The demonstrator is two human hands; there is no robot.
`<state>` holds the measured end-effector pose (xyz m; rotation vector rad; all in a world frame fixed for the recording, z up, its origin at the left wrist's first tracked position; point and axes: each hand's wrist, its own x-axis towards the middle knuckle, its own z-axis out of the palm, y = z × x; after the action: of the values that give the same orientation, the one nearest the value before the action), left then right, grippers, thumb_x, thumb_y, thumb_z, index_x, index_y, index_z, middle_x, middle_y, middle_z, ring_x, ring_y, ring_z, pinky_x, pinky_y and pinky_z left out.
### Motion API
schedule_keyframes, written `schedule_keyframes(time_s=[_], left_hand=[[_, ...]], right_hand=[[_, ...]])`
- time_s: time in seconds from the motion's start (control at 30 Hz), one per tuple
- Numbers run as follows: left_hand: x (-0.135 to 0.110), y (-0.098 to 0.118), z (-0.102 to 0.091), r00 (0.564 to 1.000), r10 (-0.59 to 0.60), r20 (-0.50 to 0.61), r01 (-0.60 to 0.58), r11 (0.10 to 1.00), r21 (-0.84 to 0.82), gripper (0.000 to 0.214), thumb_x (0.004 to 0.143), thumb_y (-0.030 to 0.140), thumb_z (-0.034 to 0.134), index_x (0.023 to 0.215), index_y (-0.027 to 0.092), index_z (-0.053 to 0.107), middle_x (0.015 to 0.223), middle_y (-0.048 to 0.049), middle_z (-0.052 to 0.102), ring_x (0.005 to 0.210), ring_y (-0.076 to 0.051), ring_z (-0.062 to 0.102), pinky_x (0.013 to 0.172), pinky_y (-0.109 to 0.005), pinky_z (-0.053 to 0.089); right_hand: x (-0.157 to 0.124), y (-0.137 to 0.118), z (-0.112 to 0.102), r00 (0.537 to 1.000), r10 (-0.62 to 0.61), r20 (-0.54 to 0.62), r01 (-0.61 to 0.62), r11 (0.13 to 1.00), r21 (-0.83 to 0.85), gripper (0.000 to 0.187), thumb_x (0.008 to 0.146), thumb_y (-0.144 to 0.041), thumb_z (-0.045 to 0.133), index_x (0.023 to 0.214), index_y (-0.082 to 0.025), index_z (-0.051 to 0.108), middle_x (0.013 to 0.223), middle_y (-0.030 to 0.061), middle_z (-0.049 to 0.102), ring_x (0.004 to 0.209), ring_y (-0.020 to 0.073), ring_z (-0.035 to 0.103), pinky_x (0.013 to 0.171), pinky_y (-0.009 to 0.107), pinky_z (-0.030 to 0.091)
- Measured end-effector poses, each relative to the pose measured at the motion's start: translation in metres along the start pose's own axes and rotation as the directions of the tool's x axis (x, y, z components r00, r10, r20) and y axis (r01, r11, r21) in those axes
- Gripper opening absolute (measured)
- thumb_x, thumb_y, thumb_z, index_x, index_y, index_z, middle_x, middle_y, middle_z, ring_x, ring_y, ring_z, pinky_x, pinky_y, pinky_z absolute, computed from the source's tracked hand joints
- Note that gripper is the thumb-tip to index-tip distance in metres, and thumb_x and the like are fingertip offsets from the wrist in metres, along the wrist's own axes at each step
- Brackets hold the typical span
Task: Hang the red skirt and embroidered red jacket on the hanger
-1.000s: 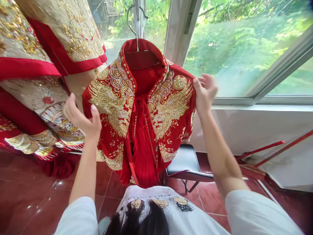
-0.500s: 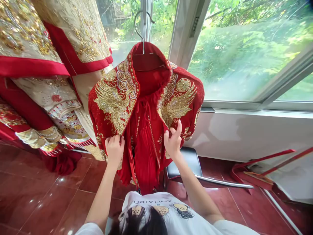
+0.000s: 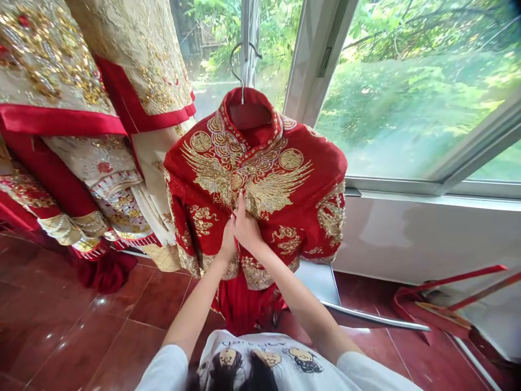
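Observation:
A red jacket (image 3: 309,217) with gold embroidered wings and a stand-up collar hangs in front of me on a hanger (image 3: 243,87). Its two front edges meet, one lapped over the other, at mid-chest. There my right hand (image 3: 246,225) grips the front edge, index finger pointing up along it. Close against it, partly behind, my left hand (image 3: 228,236) closes on the other front edge; some of its fingers are hidden. Beneath the jacket's hem shows a pleated red skirt (image 3: 246,304).
Several cream and red garments (image 3: 158,141) with gold beading hang at the left. Behind the jacket is a window (image 3: 407,108) with a sill. A chair (image 3: 317,282) with a metal tube frame stands behind the jacket's lower right. A red frame-like object (image 3: 439,312) lies at right.
Both hands have moved inward, bringing the jacket's open front together. The skirt's ties and upper part, seen before between the edges, are now covered.

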<state>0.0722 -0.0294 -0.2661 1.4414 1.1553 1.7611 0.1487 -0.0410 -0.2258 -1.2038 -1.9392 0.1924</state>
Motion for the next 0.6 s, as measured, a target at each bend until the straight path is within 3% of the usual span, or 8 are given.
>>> schedule_keyframes(time_s=[0.13, 0.27, 0.33, 0.43, 0.47, 0.53, 0.57, 0.6], left_hand=[[-0.005, -0.019, -0.017, 0.995, -0.065, 0.078, 0.068, 0.997, -0.034, 0.015, 0.061, 0.020, 0.077, 0.073, 0.020, 0.066, 0.078, -0.0060, 0.067, 0.082, -0.023, 0.060, 0.090, -0.037, 0.047], [-0.039, -0.037, -0.034, 0.984, -0.171, -0.045, 0.162, 0.974, -0.157, 0.026, 0.064, 0.029, 0.074, 0.087, 0.020, 0.065, 0.090, -0.0063, 0.068, 0.088, -0.020, 0.063, 0.087, -0.034, 0.049], [-0.059, -0.052, -0.044, 0.949, -0.265, -0.172, 0.219, 0.944, -0.246, 0.028, 0.071, 0.039, 0.068, 0.091, 0.021, 0.060, 0.087, -0.0035, 0.066, 0.084, -0.017, 0.064, 0.083, -0.031, 0.050], [-0.088, -0.078, -0.064, 0.836, -0.446, -0.320, 0.328, 0.874, -0.359, 0.031, 0.070, 0.047, 0.066, 0.078, 0.021, 0.051, 0.068, 0.0041, 0.055, 0.063, -0.011, 0.058, 0.067, -0.026, 0.049], [-0.097, -0.087, -0.072, 0.790, -0.505, -0.347, 0.369, 0.844, -0.388, 0.035, 0.067, 0.048, 0.069, 0.074, 0.021, 0.047, 0.064, 0.0058, 0.052, 0.058, -0.009, 0.055, 0.062, -0.024, 0.047], [-0.112, -0.100, -0.088, 0.705, -0.611, -0.360, 0.453, 0.779, -0.434, 0.044, 0.061, 0.048, 0.076, 0.069, 0.020, 0.044, 0.060, 0.0067, 0.051, 0.052, -0.008, 0.053, 0.055, -0.022, 0.044], [-0.118, -0.105, -0.095, 0.672, -0.654, -0.347, 0.490, 0.745, -0.453, 0.046, 0.059, 0.048, 0.079, 0.069, 0.020, 0.044, 0.061, 0.0059, 0.053, 0.052, -0.009, 0.054, 0.053, -0.022, 0.044], [-0.122, -0.109, -0.101, 0.648, -0.690, -0.324, 0.522, 0.711, -0.471, 0.047, 0.058, 0.049, 0.081, 0.069, 0.020, 0.045, 0.063, 0.0046, 0.057, 0.053, -0.009, 0.057, 0.054, -0.022, 0.046]], right_hand=[[0.008, 0.032, 0.014, 0.997, -0.046, -0.061, 0.048, 0.998, 0.045, 0.061, 0.093, -0.024, 0.033, 0.152, -0.012, 0.025, 0.100, 0.0134, 0.070, 0.092, 0.0234, 0.067, 0.083, 0.036, 0.055], [-0.010, 0.046, 0.023, 0.986, -0.013, -0.164, 0.036, 0.990, 0.140, 0.056, 0.096, -0.032, 0.034, 0.148, -0.010, 0.033, 0.103, 0.0155, 0.068, 0.102, 0.0232, 0.065, 0.092, 0.038, 0.053], [-0.032, 0.054, 0.030, 0.983, -0.001, -0.186, 0.043, 0.975, 0.218, 0.054, 0.095, -0.035, 0.039, 0.143, -0.011, 0.038, 0.106, 0.0161, 0.066, 0.103, 0.0227, 0.064, 0.094, 0.039, 0.051], [-0.090, 0.071, 0.045, 0.955, 0.144, -0.259, -0.052, 0.943, 0.330, 0.044, 0.087, -0.040, 0.052, 0.124, -0.016, 0.050, 0.098, 0.0122, 0.066, 0.099, 0.0234, 0.063, 0.096, 0.042, 0.049], [-0.113, 0.078, 0.050, 0.907, 0.280, -0.314, -0.148, 0.911, 0.385, 0.039, 0.083, -0.042, 0.057, 0.114, -0.018, 0.053, 0.095, 0.0105, 0.064, 0.098, 0.0240, 0.063, 0.096, 0.043, 0.048], [-0.154, 0.094, 0.059, 0.664, 0.652, -0.366, -0.364, 0.710, 0.603, 0.039, 0.076, -0.041, 0.066, 0.106, -0.022, 0.050, 0.102, 0.0091, 0.061, 0.103, 0.0235, 0.060, 0.097, 0.042, 0.047], [-0.170, 0.103, 0.062, 0.547, 0.776, -0.314, -0.412, 0.576, 0.706, 0.042, 0.073, -0.041, 0.068, 0.105, -0.024, 0.048, 0.103, 0.0072, 0.061, 0.101, 0.0219, 0.060, 0.093, 0.040, 0.049], [-0.182, 0.112, 0.064, 0.465, 0.854, -0.234, -0.432, 0.449, 0.782, 0.043, 0.072, -0.042, 0.068, 0.104, -0.025, 0.047, 0.100, 0.0052, 0.061, 0.096, 0.0201, 0.061, 0.087, 0.038, 0.051]])
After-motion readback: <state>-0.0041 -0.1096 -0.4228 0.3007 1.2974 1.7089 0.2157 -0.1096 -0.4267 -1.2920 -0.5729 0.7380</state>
